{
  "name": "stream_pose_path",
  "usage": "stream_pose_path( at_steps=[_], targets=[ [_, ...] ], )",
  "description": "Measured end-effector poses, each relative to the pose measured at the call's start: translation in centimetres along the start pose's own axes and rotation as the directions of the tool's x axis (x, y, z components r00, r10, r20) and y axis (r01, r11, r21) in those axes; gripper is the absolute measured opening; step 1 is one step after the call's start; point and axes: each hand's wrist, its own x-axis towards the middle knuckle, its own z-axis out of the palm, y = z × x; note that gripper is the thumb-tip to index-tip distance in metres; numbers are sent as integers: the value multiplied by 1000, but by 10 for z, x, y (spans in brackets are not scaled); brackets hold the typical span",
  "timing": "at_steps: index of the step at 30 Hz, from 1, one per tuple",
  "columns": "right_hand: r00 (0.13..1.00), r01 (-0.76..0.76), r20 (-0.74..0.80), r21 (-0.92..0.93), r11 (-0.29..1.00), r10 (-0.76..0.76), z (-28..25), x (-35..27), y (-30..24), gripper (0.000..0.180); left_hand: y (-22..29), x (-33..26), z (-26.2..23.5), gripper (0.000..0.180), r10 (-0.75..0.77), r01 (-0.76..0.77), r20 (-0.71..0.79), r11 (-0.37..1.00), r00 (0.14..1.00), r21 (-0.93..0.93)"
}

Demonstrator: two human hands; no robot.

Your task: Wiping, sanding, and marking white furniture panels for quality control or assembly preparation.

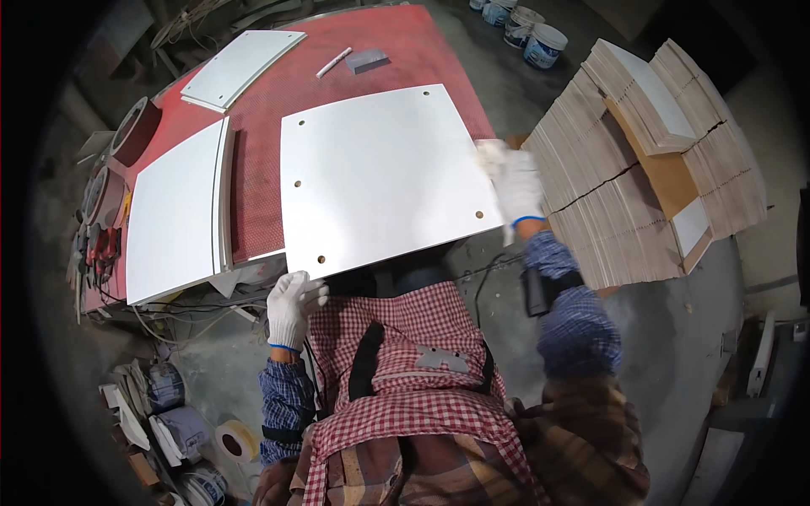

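A square white panel [380,173] with small drilled holes near its corners lies on the red-topped table [396,51], its near edge overhanging toward me. My left hand [291,308], in a white glove, grips the panel's near left corner. My right hand [510,185], also gloved, holds the panel's right edge. Both forearms wear blue checked sleeves, and a red checked apron hangs below.
Two more white panels [177,211] [240,63] lie on the table's left side, with a white stick [333,61] and a grey block [367,59] at the far end. Stacked boards [641,160] stand at right, buckets [544,42] behind, tape rolls [236,438] on the floor.
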Motion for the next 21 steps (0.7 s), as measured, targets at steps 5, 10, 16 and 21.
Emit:
stream_pose_path(
  at_steps=[5,10,16,21],
  targets=[
    [956,-3,-293,-131,991,-36,-26,-2,15,37,10,-3,0,36,-65,65,27,998,998,-13],
    [767,595,-135,515,617,-627,21,-51,-175,39,12,4,8,42,-131,130,44,991,990,29],
    [615,707,-145,536,461,-775,28,-77,-243,52,-6,5,-6,30,-56,76,137,986,989,-146],
    [708,590,84,475,653,-701,30,43,-176,39,-7,2,-9,28,-54,81,170,985,984,-155]
  ],
)
